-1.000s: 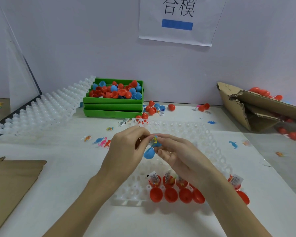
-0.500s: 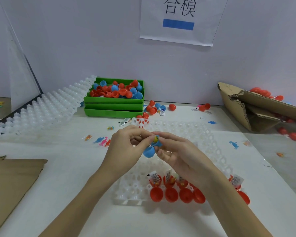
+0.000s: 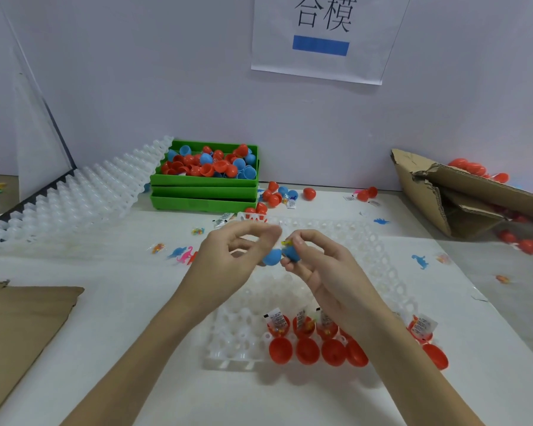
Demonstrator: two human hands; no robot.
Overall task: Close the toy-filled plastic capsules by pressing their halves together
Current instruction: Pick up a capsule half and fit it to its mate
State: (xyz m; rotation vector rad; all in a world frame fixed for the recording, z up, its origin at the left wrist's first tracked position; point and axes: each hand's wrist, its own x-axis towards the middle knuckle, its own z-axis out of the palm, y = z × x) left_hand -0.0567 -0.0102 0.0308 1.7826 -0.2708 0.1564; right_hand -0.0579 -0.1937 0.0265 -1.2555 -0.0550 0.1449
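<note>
Slightly apart now, both hands have drawn back from each other, the blue capsule (image 3: 279, 256) hinged open between them above the white tray (image 3: 379, 250). Right hand (image 3: 326, 272) pinches one half, a yellow toy (image 3: 286, 242) poking out; left hand (image 3: 228, 262) curls against the other. Red capsules (image 3: 308, 350) line the tray's near edge; green bins (image 3: 203, 192) stand behind on the worktop (image 3: 136, 302).

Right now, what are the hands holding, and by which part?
The right hand pinches the toy-filled half of the blue capsule; the left hand touches its open half.
</note>
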